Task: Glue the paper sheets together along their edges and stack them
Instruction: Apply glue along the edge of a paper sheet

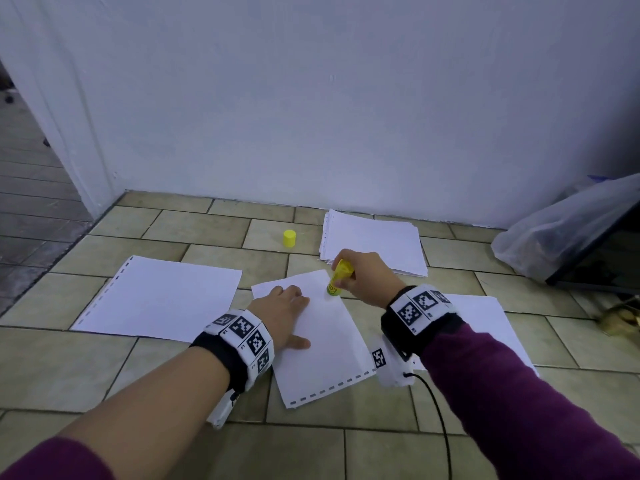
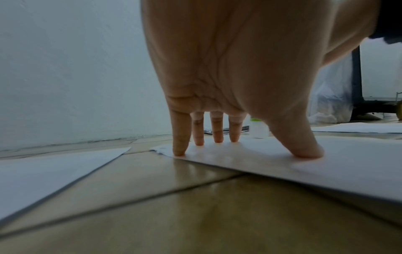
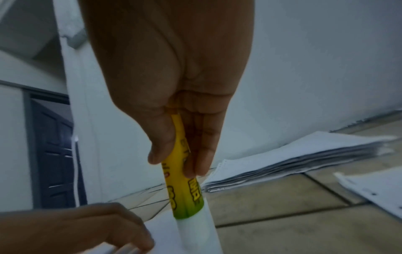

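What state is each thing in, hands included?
Glue stick: uncapped, tip down on the centre sheet.
Yellow cap: off, standing on the floor.
Centre sheet: flat, pinned by fingertips.
Paper stack: piled by the wall.
Left hand: pressing the sheet.
Right hand: gripping the stick.

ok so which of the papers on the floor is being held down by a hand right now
The middle sheet, lying askew: the left hand presses on it while the right hand works the glue stick at its far edge. The other papers lie untouched.

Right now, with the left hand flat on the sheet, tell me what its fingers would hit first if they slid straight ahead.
Probably the glue stick, standing just beyond the left hand fingertips on the sheet; depth is hard to judge.
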Demonstrator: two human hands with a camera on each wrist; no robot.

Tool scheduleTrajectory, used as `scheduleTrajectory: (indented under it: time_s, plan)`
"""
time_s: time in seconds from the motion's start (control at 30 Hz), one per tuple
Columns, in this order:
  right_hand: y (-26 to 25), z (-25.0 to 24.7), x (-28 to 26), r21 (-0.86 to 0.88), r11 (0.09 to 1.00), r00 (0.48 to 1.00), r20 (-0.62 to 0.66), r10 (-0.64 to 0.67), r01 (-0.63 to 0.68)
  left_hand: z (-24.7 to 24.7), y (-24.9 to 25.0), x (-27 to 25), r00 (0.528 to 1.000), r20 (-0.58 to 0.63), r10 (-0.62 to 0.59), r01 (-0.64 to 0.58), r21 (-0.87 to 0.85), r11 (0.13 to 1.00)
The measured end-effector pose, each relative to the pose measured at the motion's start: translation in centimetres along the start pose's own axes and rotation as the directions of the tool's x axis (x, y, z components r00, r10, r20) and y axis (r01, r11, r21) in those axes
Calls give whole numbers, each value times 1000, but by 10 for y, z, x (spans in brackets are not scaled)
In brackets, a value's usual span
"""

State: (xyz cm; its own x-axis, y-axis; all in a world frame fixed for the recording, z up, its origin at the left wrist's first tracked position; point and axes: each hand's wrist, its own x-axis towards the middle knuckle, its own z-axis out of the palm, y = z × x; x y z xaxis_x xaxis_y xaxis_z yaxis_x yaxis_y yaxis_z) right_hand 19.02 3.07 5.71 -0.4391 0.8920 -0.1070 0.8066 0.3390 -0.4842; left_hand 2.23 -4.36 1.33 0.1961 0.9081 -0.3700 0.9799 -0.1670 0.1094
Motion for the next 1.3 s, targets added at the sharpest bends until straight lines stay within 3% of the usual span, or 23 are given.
scheduleTrajectory:
  time_s: [0.27, 0.5, 0.63, 0.73, 0.83, 1.0, 1.3]
  plan:
    - [11, -13, -58, -107, 993, 985, 173, -26, 45, -8, 3, 4, 997, 71, 36, -41, 78, 996]
    - [12, -28, -74, -157, 982, 962, 266, -57, 102, -14, 3, 2, 994, 100, 42, -58, 163, 985]
    - [19, -52, -66, 119, 993, 998, 64, -21, 13, -17, 12, -3, 998, 64, 26, -41, 257, 966]
    - [25, -60, -59, 225, 974, 996, -76, 38, -19, -8, 15, -5, 993, 23, 120, -122, 192, 974]
    - [29, -55, -52, 273, 961, 988, -126, 85, -48, -1, 14, -6, 982, 54, 179, -184, 113, 977]
    - [34, -38, -38, 293, 953, 973, -185, 138, -80, -5, 9, -3, 994, 52, 97, -104, 157, 982]
    - [23, 0, -5, 246, 962, 963, -209, 172, -118, -3, 5, 8, 986, 45, 160, -163, 62, 985]
